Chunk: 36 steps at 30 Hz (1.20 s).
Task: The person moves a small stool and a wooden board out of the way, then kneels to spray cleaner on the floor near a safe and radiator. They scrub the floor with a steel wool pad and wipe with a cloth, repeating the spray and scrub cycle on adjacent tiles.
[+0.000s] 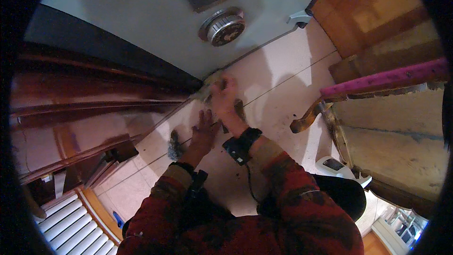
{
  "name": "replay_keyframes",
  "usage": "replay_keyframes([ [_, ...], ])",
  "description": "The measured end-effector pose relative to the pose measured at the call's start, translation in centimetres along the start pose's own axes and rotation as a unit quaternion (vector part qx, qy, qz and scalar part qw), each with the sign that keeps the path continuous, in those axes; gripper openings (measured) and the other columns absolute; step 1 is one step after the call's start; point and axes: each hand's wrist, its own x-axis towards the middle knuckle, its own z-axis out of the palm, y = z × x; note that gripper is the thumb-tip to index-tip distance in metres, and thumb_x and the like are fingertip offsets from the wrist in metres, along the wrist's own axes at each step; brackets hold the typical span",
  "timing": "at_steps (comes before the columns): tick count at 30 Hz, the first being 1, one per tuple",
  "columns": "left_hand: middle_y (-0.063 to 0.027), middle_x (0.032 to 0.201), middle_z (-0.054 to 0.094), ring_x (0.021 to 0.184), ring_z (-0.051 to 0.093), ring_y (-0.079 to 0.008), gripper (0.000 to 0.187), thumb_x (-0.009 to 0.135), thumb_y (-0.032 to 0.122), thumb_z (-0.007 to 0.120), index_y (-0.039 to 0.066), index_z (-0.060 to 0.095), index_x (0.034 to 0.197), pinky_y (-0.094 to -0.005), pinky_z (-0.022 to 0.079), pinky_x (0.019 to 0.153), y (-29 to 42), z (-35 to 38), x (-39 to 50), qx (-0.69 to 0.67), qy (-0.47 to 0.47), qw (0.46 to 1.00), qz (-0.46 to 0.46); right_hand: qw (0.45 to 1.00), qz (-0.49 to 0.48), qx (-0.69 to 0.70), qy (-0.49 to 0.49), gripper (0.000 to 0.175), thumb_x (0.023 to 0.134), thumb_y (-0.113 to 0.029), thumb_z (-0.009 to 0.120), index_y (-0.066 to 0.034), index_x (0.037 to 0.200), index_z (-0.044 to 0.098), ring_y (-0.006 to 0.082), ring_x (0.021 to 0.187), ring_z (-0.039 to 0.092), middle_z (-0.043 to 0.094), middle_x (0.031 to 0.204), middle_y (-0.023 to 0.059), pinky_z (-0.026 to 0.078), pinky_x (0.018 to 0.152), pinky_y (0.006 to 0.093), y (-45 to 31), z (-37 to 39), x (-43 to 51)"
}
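Note:
My left hand [205, 131] is low over the tiled floor [283, 106], palm down with its fingers apart. Just ahead of it, my right hand [224, 97] bends its fingers by the bottom corner of a large grey metal cabinet [148, 17]. At those fingertips is a blurred grey-green patch [208, 86], perhaps a cloth or dust; whether I grip it is unclear. A brown piece [240, 108] shows partly from under my right hand and wrist. Left of my left hand lies a fuzzy grey clump [174, 148].
The cabinet has a round metal dial [226, 28] and a pale handle [300, 17]. Dark red wooden furniture [99, 92] stands left. On the right are a curved wooden leg [304, 118], a pink-edged board [385, 78] and a white device [336, 166]. A white slatted panel [74, 223] is lower left.

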Motion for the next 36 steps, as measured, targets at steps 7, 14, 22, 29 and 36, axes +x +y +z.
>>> replay_keyframes([
  [7, -0.0229, 0.154, 0.011, 0.141, 0.012, -0.0462, 0.101, 0.063, 0.033, 0.082, 0.020, 0.028, 0.147, -0.0506, 0.049, 0.085, -0.3, -0.3, 0.6, -0.040, -0.079, 0.996, 0.005, 0.991, -0.097, -0.047, -0.073, 0.026, 0.083, -0.005, 0.060, -0.0011, 0.106, 0.049, 0.0256, 0.093, 0.051, 0.051, 0.099, 0.0137, 0.042, 0.083, 0.0361, -0.4, 0.8, 0.1],
  [14, -0.0232, 0.154, 0.009, 0.141, 0.011, -0.0449, 0.111, 0.057, 0.028, 0.086, 0.024, 0.023, 0.149, -0.0526, 0.047, 0.085, -0.5, -0.2, -0.2, -0.061, 0.036, 0.998, 0.001, 0.992, 0.112, -0.064, -0.002, 0.032, 0.087, -0.008, 0.055, 0.0003, 0.117, 0.046, 0.0252, 0.098, 0.051, 0.048, 0.116, 0.0154, 0.044, 0.084, 0.0378, 6.6, -7.9, 5.3],
  [22, -0.0232, 0.155, 0.006, 0.141, 0.007, -0.0465, 0.116, 0.055, 0.029, 0.087, 0.025, 0.019, 0.150, -0.0537, 0.047, 0.085, -0.7, -0.9, 0.4, -0.086, -0.028, 0.996, 0.002, 0.841, -0.167, -0.515, 0.014, 0.062, 0.087, -0.022, 0.056, 0.0018, 0.138, 0.029, 0.0380, 0.129, 0.035, 0.039, 0.138, 0.0235, 0.025, 0.107, 0.0472, 11.1, -10.9, 14.1],
  [29, -0.0241, 0.155, 0.005, 0.141, 0.006, -0.0476, 0.116, 0.059, 0.033, 0.085, 0.025, 0.014, 0.151, -0.0528, 0.049, 0.084, -0.7, -0.2, 0.6, -0.047, 0.005, 0.999, 0.015, 0.780, -0.257, -0.510, -0.257, 0.045, 0.076, -0.011, 0.057, -0.0011, 0.120, 0.053, 0.0375, 0.118, 0.046, 0.052, 0.125, 0.0192, 0.031, 0.104, 0.0467, 10.3, -5.1, 11.2],
  [36, -0.0236, 0.155, 0.004, 0.142, 0.007, -0.0453, 0.114, 0.062, 0.030, 0.083, 0.026, 0.013, 0.151, -0.0537, 0.046, 0.088, -0.8, -2.3, 0.2, -0.084, -0.063, 0.994, 0.007, 0.815, -0.318, -0.338, -0.349, 0.030, 0.075, -0.003, 0.055, -0.0012, 0.105, 0.058, 0.0380, 0.111, 0.050, 0.060, 0.113, 0.0159, 0.037, 0.099, 0.0456, 10.0, -2.2, 7.0],
])
